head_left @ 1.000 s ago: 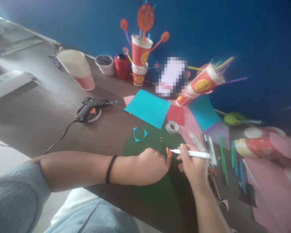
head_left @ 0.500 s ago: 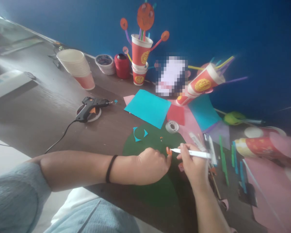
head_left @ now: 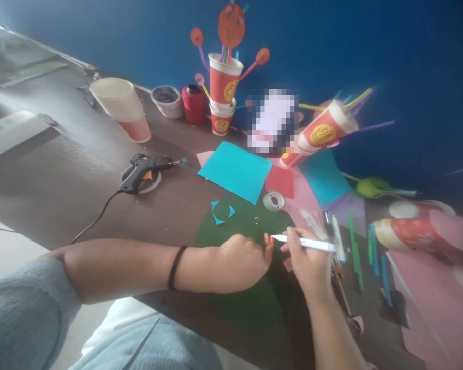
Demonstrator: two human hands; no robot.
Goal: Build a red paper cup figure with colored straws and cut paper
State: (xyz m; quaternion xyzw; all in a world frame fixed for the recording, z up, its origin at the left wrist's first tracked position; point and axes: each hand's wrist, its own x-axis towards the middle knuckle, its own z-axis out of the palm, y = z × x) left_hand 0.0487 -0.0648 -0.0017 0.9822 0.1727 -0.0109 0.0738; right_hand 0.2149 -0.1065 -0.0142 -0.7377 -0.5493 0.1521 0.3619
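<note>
My left hand [head_left: 241,262] is curled closed and pinches a small orange paper piece [head_left: 268,239] at its fingertips, over a dark green paper sheet [head_left: 250,221] on the brown table [head_left: 81,174]. My right hand [head_left: 307,262] grips a white pen [head_left: 306,243], whose tip points left and touches the orange piece. A black band circles my left wrist. A small blue paper offcut [head_left: 221,211] lies on the green sheet just beyond my left hand.
A black glue gun [head_left: 146,168] with its cord lies to the left. Blue paper [head_left: 237,170], red paper [head_left: 280,182] and a tape roll [head_left: 273,201] lie behind. Stacked cups [head_left: 121,108], decorated red cups [head_left: 224,85] and loose straws and pens [head_left: 355,252] surround them.
</note>
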